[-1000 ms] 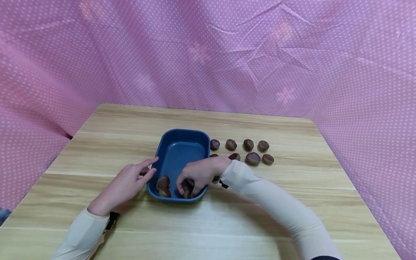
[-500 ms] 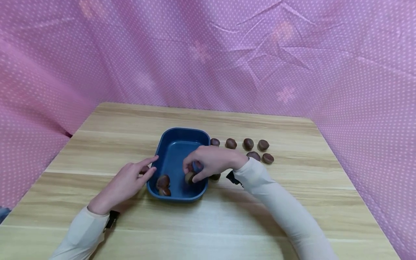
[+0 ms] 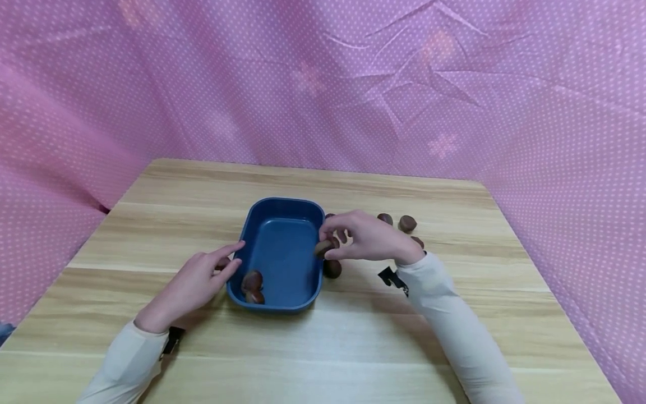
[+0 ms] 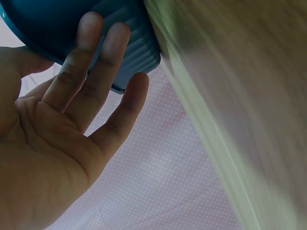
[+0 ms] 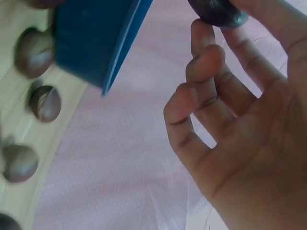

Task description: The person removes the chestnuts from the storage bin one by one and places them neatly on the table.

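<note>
My right hand (image 3: 368,237) pinches a brown chestnut (image 3: 324,248) between thumb and fingertips, over the right rim of a blue rectangular box (image 3: 282,261). In the right wrist view the dark, glossy chestnut (image 5: 218,12) sits at the fingertips, and the other fingers bend loosely below it. Two chestnuts (image 3: 253,287) lie together in the box's near left corner. At the box's left side my left hand (image 3: 194,283) touches the wall with its fingers extended. The left wrist view has these fingers (image 4: 91,86) resting along the outside of the box.
Right of the box, several chestnuts lie on the wooden table (image 3: 313,359), partly hidden by my right hand. One chestnut (image 3: 332,269) is close beside the box wall; another (image 3: 407,223) lies farther right. A pink dotted cloth (image 3: 323,84) hangs around the table.
My right hand has lifted a chestnut from the box's near right corner and carried it up and right to the right rim. My left hand has stayed in place.
</note>
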`<state>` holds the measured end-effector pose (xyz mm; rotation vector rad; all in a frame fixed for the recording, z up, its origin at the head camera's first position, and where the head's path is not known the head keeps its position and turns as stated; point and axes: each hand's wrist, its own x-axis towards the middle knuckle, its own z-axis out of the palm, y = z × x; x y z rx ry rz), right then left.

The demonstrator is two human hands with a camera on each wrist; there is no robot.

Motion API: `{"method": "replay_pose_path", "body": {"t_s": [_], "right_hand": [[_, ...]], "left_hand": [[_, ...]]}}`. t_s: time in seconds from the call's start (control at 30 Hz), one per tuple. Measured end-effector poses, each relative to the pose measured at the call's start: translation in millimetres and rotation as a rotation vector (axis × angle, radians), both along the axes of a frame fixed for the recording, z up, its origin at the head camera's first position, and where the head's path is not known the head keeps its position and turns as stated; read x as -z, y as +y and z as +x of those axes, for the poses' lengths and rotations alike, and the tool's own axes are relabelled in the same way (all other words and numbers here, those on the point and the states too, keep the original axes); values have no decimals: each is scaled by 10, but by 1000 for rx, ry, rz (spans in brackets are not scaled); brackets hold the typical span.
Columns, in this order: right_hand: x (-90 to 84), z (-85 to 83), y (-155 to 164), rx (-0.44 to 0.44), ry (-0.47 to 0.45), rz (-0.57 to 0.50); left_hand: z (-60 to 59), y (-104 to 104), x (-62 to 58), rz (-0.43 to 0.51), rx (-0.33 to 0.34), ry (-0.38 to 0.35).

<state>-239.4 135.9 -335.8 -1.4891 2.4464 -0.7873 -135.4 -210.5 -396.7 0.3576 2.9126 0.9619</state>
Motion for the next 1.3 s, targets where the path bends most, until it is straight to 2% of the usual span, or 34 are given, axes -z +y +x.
{"method": "replay_pose_path", "body": {"t_s": [0.17, 0.43, 0.87, 1.3], "right_hand": [[53, 29, 243, 121, -18, 30], [212, 1, 528, 193, 17, 99], [355, -29, 613, 222, -43, 276], [417, -48, 612, 241, -95, 318]], "left_hand": [[6, 11, -19, 0, -2, -5], [7, -5, -21, 0, 2, 4], [-4, 11, -24, 1, 7, -11], [-9, -12, -27, 1, 16, 8]]}}
